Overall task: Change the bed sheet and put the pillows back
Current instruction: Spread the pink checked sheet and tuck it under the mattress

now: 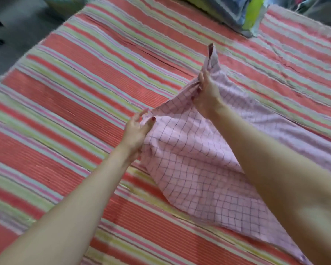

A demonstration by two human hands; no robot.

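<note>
A pink sheet with a dark grid pattern (pixel 189 161) is lifted above the bed, stretched between both hands. My right hand (pixel 206 92) grips a bunched edge of it, with a corner of cloth sticking up above the fingers. My left hand (pixel 138 129) holds the same edge lower and to the left, thumb on top of the cloth. The rest of the pink sheet trails down to the right across the bed. Underneath lies a red, green and pink striped cover (pixel 84 92) spread over the whole mattress.
A pile of folded cloth, blue-grey and bright yellow-green (pixel 250 14), sits at the far end of the bed. Grey floor (pixel 17 35) shows past the bed's left edge, with a dark object at the far left.
</note>
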